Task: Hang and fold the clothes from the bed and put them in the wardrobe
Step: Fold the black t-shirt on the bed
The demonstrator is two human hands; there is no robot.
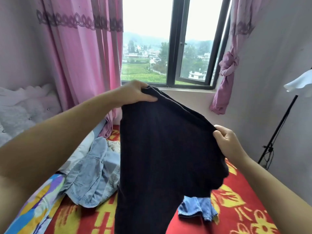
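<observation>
We count one black garment held up over the red patterned bed, dark, plain and hanging long, our left hand and right hand each pinching its top edge, with two denim pieces, pale and blue, lying beneath.

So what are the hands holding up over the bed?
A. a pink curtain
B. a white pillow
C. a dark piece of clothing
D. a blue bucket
C: the left hand and the right hand each grip the top edge of a dark piece of clothing, which hangs down above the bed.
</observation>
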